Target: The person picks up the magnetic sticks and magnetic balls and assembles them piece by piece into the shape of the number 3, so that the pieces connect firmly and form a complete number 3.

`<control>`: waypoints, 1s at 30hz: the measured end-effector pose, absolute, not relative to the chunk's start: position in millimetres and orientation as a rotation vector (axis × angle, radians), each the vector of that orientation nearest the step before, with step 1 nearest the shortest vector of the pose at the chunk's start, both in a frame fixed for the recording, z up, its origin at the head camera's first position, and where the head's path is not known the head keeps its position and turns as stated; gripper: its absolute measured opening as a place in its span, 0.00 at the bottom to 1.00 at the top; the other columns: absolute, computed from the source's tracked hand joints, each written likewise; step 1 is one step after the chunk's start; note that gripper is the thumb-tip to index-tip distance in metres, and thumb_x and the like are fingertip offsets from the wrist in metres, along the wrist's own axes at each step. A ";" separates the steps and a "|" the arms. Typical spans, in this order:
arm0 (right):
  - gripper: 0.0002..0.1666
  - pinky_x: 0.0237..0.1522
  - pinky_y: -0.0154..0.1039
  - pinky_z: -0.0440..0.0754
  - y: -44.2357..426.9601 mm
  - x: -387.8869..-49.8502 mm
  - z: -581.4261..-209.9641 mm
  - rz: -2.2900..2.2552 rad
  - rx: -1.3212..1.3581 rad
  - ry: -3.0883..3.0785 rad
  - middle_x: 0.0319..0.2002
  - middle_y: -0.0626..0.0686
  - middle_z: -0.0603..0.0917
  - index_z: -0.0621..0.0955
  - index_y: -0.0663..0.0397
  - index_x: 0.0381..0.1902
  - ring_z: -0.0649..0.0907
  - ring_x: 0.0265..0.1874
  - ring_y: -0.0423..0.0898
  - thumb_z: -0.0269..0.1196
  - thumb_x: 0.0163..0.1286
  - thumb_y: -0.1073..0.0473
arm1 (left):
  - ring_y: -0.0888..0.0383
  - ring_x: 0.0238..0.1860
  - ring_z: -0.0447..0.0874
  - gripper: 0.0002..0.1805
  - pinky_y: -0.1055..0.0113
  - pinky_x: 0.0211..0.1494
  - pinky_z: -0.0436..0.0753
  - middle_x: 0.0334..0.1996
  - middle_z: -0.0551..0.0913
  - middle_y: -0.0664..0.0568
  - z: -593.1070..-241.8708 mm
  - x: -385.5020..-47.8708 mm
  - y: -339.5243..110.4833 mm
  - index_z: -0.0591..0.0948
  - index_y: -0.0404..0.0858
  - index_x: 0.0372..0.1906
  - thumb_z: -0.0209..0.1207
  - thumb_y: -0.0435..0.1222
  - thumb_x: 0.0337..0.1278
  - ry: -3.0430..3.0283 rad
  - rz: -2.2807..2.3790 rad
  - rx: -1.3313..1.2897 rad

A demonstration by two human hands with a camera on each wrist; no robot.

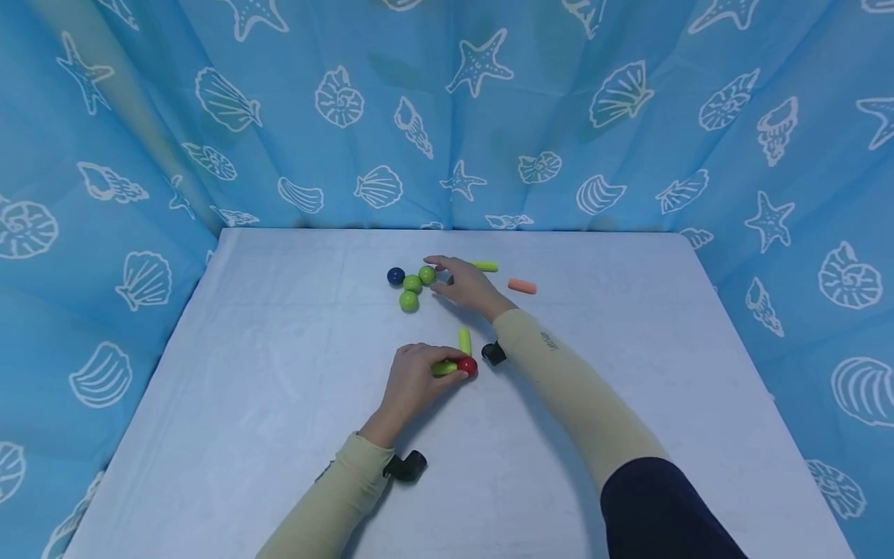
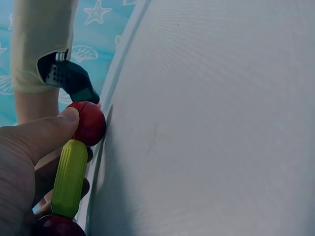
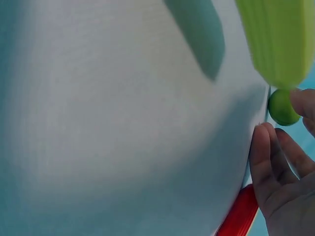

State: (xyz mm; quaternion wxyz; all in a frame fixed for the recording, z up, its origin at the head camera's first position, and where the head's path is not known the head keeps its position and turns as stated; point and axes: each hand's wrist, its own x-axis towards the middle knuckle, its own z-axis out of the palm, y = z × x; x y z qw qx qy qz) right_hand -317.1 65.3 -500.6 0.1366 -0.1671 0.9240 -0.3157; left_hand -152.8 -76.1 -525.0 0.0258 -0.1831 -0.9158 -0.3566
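In the head view, my left hand pinches a red ball joined to a yellow-green stick; a second yellow-green stick points away from that ball. The left wrist view shows my thumb on the red ball, the ribbed stick below it and a dark red ball at its other end. My right hand reaches over the table, its fingers spread around the rightmost green ball. In the right wrist view the thumb overlaps a green ball; whether they touch is unclear.
Two more green balls and a dark blue ball lie left of my right hand. Beyond it are a yellow-green stick and an orange stick. A blue curtain stands behind the white table.
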 end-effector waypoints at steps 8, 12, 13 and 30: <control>0.29 0.70 0.48 0.69 57.9 -314.3 -501.9 -0.829 -0.537 2.727 0.69 0.50 0.76 0.73 0.39 0.73 0.73 0.69 0.50 0.62 0.76 0.52 | 0.58 0.48 0.84 0.16 0.49 0.62 0.72 0.44 0.90 0.60 -524.4 -153.0 -75.8 0.89 0.51 0.50 0.73 0.46 0.56 -2.826 -1.073 -0.571; 0.26 0.65 0.47 0.74 60.2 -312.1 -502.3 -0.865 -0.503 2.752 0.62 0.51 0.79 0.75 0.41 0.70 0.78 0.61 0.50 0.63 0.75 0.53 | 0.58 0.48 0.84 0.16 0.49 0.62 0.72 0.44 0.90 0.60 -524.7 -153.3 -75.2 0.89 0.51 0.50 0.73 0.46 0.56 -2.830 -1.074 -0.564; 0.26 0.63 0.47 0.75 61.2 -311.3 -502.2 -0.871 -0.498 2.761 0.61 0.51 0.79 0.76 0.41 0.69 0.78 0.59 0.49 0.63 0.75 0.52 | 0.58 0.48 0.84 0.16 0.49 0.63 0.72 0.44 0.90 0.60 -524.6 -153.4 -75.1 0.89 0.52 0.50 0.73 0.45 0.56 -2.829 -1.077 -0.562; 0.24 0.64 0.49 0.75 95.8 -291.2 -503.5 -0.834 -0.498 2.817 0.58 0.51 0.83 0.80 0.46 0.65 0.80 0.59 0.50 0.66 0.73 0.52 | 0.57 0.47 0.83 0.16 0.49 0.62 0.72 0.44 0.90 0.60 -525.4 -152.3 -74.3 0.89 0.51 0.51 0.73 0.45 0.56 -2.842 -1.064 -0.542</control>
